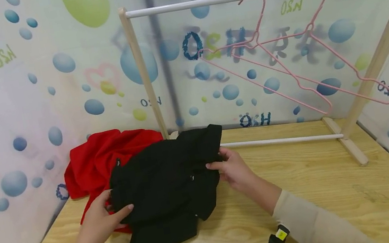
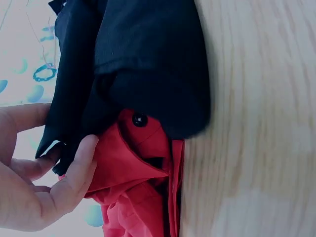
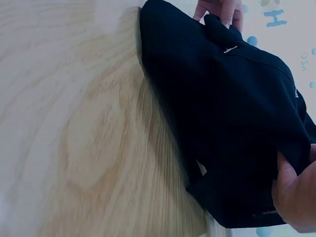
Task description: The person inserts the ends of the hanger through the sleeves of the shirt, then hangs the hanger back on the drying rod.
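Note:
A black garment (image 1: 161, 179) with a few small white marks is spread between the two hands, partly raised over the table; its exact kind is unclear. My left hand (image 1: 99, 223) pinches its left edge, thumb on top. My right hand (image 1: 236, 170) grips the opposite edge, near the upper right corner. In the left wrist view, fingers and thumb of the left hand (image 2: 54, 182) hold a fold of the black cloth (image 2: 148, 54). The right wrist view has the right hand's thumb (image 3: 286, 177) pressed on the cloth. Behind and partly under it lies a crumpled red garment (image 1: 96, 165) with a dark button (image 2: 139, 119).
A rack with a white top bar (image 1: 189, 5) and wooden posts (image 1: 143, 74) stands at the back. Two pink hangers (image 1: 258, 19) hang from it. A small black item with a yellow label (image 1: 278, 240) is by the right sleeve. Patterned sheets surround the wooden table (image 1: 305, 171).

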Demonstrator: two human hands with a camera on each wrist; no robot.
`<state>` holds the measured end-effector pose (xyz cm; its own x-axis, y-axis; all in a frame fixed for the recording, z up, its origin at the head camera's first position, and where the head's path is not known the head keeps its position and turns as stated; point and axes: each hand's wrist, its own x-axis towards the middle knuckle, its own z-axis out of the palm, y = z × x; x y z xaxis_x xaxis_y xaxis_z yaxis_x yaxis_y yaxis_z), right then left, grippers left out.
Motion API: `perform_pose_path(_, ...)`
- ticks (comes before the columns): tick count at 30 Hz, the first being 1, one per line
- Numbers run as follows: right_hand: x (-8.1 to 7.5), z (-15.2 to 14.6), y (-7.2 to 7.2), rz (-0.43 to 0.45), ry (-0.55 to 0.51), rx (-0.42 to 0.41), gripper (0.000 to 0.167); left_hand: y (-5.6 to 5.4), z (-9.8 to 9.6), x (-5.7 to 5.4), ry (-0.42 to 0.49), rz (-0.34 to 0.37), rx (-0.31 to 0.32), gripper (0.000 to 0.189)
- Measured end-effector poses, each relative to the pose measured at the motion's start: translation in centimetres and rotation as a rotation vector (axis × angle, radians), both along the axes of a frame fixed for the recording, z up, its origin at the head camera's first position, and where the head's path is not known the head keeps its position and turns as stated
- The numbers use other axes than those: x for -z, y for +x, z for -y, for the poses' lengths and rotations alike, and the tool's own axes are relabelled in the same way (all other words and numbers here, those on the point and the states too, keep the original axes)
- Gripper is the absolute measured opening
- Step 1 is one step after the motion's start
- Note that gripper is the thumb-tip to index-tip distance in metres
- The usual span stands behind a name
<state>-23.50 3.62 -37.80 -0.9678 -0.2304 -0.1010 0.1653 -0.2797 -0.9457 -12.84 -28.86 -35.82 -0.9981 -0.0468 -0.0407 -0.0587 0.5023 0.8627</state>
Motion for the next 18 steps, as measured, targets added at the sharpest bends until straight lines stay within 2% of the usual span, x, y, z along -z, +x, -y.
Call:
perform_pose_path(3, 0.1, -0.7, -0.3, 0.004, 0.016, 0.008, 0.048, 0.0, -0.2, 0.1, -0.123, -0.09, -0.017, 0.065)
perform_pose_path(8, 0.3, -1.6, -0.5, 0.005, 0.045, 0.008, 0.048, 0.0, -1.2, 0.3, -0.398, -0.374, -0.083, 0.065)
perform_pose_path(11, 0.5, -2.0, -0.6, 0.001, 0.061, -0.002, 0.048, -0.3, -2.2, 0.6, -0.484, -0.498, -0.06, 0.066)
perform_pose_path(14, 0.8, -2.4, -0.8, -0.003, 0.075, -0.006, 0.047, -0.8, -3.2, 0.9, -0.526, -0.498, 0.033, 0.077)
perform_pose_path(18, 1.1, -2.8, -0.9, -0.006, 0.095, -0.004, 0.045, -1.5, -4.4, 1.6, -0.557, -0.348, 0.184, 0.1)
